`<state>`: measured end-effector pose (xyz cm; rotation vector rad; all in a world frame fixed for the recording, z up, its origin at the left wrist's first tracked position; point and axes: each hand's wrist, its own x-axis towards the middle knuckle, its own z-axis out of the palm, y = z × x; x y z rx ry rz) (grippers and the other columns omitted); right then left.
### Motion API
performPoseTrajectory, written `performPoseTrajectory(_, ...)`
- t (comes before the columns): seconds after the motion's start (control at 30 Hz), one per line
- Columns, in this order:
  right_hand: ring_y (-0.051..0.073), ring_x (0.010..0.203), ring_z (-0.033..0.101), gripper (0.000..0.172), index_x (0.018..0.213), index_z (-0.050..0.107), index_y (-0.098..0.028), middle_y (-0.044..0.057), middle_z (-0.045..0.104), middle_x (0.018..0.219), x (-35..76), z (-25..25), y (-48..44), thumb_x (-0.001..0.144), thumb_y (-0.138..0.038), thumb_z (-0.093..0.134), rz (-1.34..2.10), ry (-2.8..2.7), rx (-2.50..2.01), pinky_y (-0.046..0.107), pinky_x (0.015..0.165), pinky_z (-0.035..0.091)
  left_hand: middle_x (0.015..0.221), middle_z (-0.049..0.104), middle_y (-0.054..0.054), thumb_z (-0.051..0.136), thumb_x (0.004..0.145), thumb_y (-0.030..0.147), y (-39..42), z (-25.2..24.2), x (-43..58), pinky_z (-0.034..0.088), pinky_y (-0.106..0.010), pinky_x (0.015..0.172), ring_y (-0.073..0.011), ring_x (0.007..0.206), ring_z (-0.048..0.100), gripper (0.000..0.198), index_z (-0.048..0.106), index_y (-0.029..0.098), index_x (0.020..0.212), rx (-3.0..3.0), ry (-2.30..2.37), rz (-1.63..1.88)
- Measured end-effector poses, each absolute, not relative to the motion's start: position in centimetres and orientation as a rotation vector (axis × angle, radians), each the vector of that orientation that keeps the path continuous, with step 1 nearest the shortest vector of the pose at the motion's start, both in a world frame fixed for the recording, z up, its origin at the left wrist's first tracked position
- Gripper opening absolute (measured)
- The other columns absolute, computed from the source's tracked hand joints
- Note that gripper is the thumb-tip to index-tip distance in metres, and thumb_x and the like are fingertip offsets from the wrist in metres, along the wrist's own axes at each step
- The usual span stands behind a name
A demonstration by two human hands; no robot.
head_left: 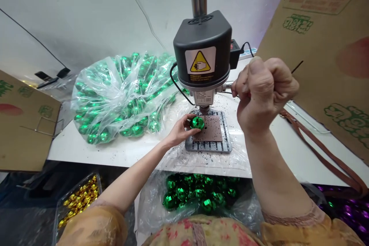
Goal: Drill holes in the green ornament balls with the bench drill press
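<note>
Between the fingers and thumb of my left hand [184, 130] is a shiny green faceted ball [197, 123]. It is just above the brown board [213, 132] on the metal base [209, 147] of a small drill press [202, 50], close to the bit. My right hand [263, 92] is closed at the right of the machine, by the lever; what its fingers wrap is mostly hidden. Dark shavings lie around the base.
A clear bag of green balls [123, 98] sits left on the white table [83, 153]. More green balls [198, 192] lie below the front edge. Cardboard boxes [23, 130] flank the table. A brown strap [323, 153] is right, gold balls [80, 196] lower left.
</note>
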<state>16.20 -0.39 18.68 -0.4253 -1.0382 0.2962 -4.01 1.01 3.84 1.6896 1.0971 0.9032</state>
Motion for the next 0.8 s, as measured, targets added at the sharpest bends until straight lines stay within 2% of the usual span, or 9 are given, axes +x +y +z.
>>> performPoseTrajectory(0.2, 0.016, 0.046, 0.036, 0.039, 0.064, 0.047, -0.028, -0.002, 0.039, 0.053, 16.5, 17.5, 0.5, 0.093, -0.050, 0.060, 0.214, -1.109, -0.494, 0.038, 0.048, 0.030, 0.110, 0.068, -0.007, 0.085, 0.076, 0.042, 1.7, 3.6, -3.0, 0.050, -0.028, 0.071, -0.0160, 0.083, 0.062, 0.058, 0.065, 0.020, 0.127, 1.862, 1.110, 0.908)
performPoseTrajectory(0.37, 0.012, 0.042, 0.030, 0.046, 0.061, 0.036, -0.025, -0.004, 0.030, 0.050, 16.5, 17.9, 0.3, 0.094, -0.046, 0.062, 0.216, -1.101, -0.449, 0.035, 0.044, 0.026, 0.105, 0.064, -0.006, 0.086, 0.075, 0.041, 1.7, 3.7, -2.0, 0.050, -0.029, 0.070, -0.0167, 0.082, 0.060, 0.056, 0.068, 0.020, 0.123, 1.999, 1.150, 0.929)
performPoseTrajectory(0.53, 0.010, 0.042, 0.031, 0.047, 0.058, 0.036, -0.023, -0.005, 0.028, 0.048, 16.3, 18.5, -0.1, 0.091, -0.032, 0.068, 0.302, -1.048, -0.364, 0.033, 0.045, 0.023, 0.111, 0.062, -0.007, 0.085, 0.077, 0.036, 1.2, 3.3, -0.8, 0.055, -0.037, 0.085, -0.0238, 0.101, 0.063, 0.052, 0.066, 0.021, 0.123, 2.065, 1.170, 0.983)
performPoseTrajectory(0.67, 0.010, 0.041, 0.028, 0.049, 0.057, 0.036, -0.023, -0.006, 0.029, 0.047, 16.4, 19.1, 0.5, 0.091, -0.036, 0.069, 0.332, -1.067, -0.381, 0.034, 0.043, 0.025, 0.122, 0.066, -0.009, 0.084, 0.078, 0.032, 0.9, 2.7, -0.1, 0.052, -0.046, 0.102, -0.0290, 0.116, 0.064, 0.052, 0.064, 0.022, 0.125, 2.046, 1.148, 1.017)
performPoseTrajectory(0.8, 0.009, 0.039, 0.029, 0.050, 0.055, 0.039, -0.024, -0.007, 0.032, 0.046, 16.5, 19.8, 0.5, 0.085, -0.039, 0.076, 0.418, -1.041, -0.348, 0.034, 0.041, 0.026, 0.126, 0.069, -0.010, 0.083, 0.079, 0.033, 0.4, 2.2, 0.1, 0.051, -0.049, 0.106, -0.0302, 0.119, 0.065, 0.055, 0.061, 0.022, 0.128, 1.952, 1.163, 1.028)
